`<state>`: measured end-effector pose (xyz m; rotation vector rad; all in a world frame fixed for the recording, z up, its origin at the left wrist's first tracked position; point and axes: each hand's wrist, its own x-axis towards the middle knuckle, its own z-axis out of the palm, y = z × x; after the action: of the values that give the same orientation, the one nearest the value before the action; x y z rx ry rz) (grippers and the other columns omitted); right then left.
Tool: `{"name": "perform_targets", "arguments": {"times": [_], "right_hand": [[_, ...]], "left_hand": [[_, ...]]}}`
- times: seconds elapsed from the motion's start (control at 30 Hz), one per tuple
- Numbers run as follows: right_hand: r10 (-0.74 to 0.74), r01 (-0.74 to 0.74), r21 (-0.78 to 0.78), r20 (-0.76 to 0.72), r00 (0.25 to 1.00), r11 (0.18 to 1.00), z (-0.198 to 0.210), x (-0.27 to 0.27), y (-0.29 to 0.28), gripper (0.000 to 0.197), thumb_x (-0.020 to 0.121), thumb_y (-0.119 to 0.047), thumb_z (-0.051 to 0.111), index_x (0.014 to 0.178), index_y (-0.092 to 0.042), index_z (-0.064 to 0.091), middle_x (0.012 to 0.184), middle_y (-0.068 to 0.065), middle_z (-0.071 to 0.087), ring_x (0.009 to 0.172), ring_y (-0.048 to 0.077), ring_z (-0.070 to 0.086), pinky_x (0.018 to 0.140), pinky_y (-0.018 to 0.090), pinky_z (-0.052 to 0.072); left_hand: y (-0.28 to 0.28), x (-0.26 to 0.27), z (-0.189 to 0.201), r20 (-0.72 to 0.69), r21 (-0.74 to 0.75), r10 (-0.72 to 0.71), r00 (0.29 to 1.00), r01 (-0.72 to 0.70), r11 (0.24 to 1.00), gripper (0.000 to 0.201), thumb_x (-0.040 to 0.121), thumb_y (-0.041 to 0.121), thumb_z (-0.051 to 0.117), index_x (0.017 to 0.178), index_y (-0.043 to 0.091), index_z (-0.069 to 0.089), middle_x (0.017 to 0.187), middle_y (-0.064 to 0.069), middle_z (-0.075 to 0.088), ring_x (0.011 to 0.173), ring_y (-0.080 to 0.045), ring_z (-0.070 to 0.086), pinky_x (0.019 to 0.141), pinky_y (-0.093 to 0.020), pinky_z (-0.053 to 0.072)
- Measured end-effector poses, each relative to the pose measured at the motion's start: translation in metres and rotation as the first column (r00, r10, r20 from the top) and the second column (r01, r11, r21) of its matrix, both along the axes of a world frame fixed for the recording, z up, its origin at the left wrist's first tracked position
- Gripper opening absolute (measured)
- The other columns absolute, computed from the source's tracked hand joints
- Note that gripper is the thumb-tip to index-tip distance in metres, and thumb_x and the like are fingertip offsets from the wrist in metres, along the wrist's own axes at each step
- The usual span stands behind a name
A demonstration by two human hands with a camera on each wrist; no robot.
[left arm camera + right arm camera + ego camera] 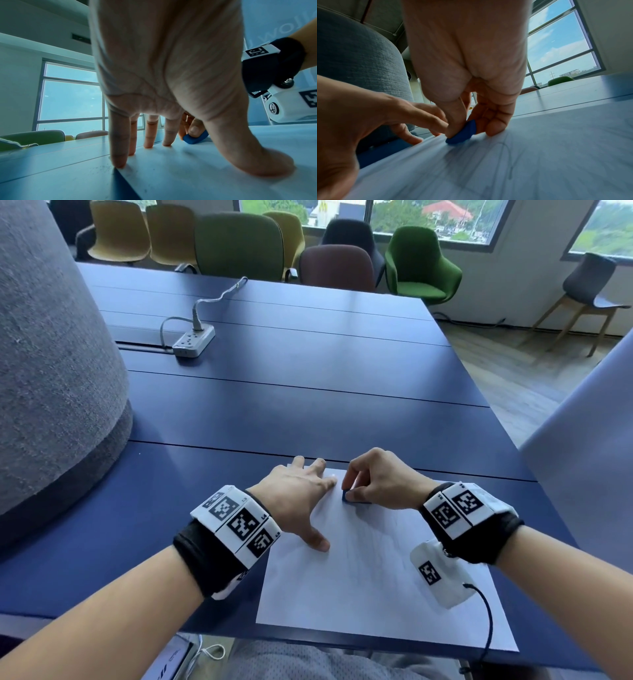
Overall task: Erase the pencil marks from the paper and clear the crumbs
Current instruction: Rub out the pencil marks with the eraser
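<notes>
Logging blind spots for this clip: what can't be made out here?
- Small blue eraser: shape mostly hidden by the pinching right hand, every view.
- Faint pencil marks on the white paper sheet: motion-blurred in right wrist view, barely visible in head view.
- Crumbs: too small to confirm anywhere.
- Paper under the flat left hand: hidden.

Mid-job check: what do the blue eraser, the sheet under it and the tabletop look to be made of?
Blue eraser: looks like soft rubber or vinyl, matte, with rounded worn edges, pinched by the right hand.
Sheet: thin white paper, matte, with faint pencil lines; the left hand presses it flat.
Tabletop: dark blue, smooth with a soft sheen, in seamed panels; painted or laminated board, probably.
</notes>
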<state>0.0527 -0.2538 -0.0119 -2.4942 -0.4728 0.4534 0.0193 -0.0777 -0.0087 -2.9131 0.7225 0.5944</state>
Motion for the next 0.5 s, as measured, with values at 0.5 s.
{"name": "perform_targets", "arguments": {"times": [0.5], "right_hand": [[-0.046, 0.045, 0.016, 0.056, 0.997, 0.999, -0.001, 0.005, 0.001, 0.005, 0.079, -0.015, 0.075, 0.082, -0.015, 0.072, 0.069, -0.004, 0.064, 0.061, 0.006, 0.058, 0.056, 0.013, 0.042]], "left_hand": [[-0.002, 0.004, 0.002, -0.005, 0.013, -0.004, 1.0, 0.004, 1.0, 0.097, 0.063, 0.068, 0.075, 0.14, 0.025, 0.037, 0.13, 0.0, 0.035, 0.114, -0.024, 0.036, 0.073, -0.033, 0.033]]}}
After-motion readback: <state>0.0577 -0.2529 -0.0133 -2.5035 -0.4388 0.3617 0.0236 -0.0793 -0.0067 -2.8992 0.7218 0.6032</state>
